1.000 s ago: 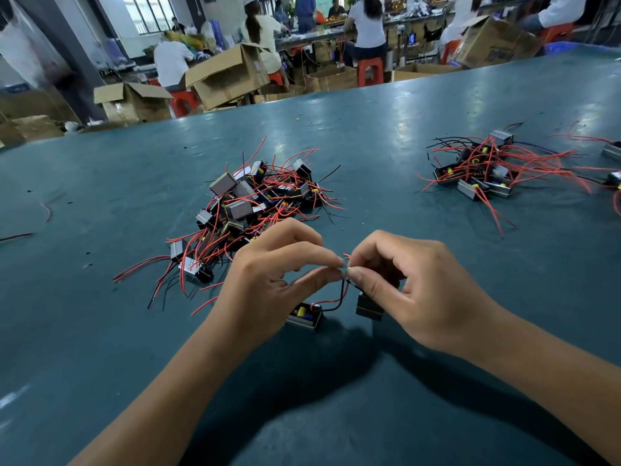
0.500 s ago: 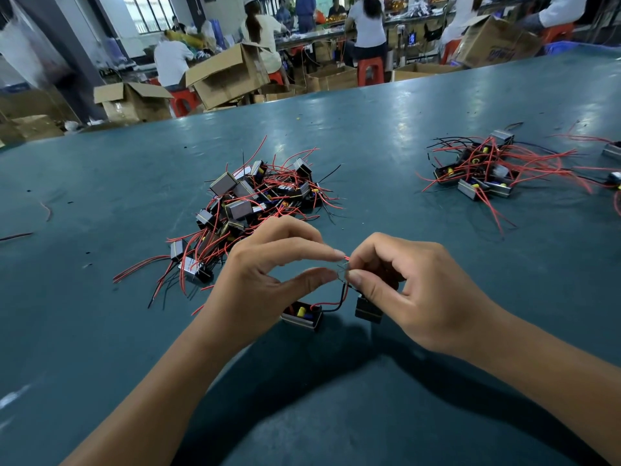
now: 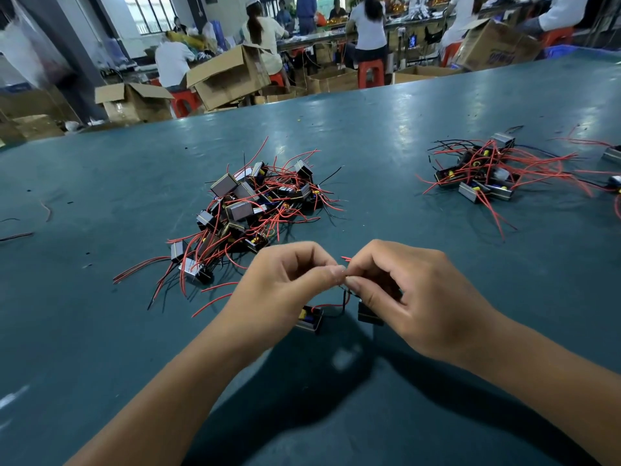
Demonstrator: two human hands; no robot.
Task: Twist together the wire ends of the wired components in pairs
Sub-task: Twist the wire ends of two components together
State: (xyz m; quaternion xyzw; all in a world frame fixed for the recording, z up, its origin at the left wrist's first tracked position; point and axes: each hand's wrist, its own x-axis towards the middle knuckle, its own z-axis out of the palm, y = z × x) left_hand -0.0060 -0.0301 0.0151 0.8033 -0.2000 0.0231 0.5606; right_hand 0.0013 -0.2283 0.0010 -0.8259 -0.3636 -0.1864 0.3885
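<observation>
Wire ends (image 3: 345, 264) point up, away from the table, pinched between both hands (image 3: 342, 284).

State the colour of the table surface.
Dark teal green table, glossy with light reflections; the head view, the only one, shows it.

Two hands: left (image 3: 285, 290), right (image 3: 420, 297). Two components under them: one (image 3: 311, 318) with a red lead, one (image 3: 369, 313) black. Two heaps on the table (image 3: 386, 136): a larger pile (image 3: 255, 205) and a smaller cluster (image 3: 477, 176); their units are too tangled to count. Two stray units (image 3: 612, 154) at the right edge. Five cardboard boxes (image 3: 228, 77) behind.
</observation>
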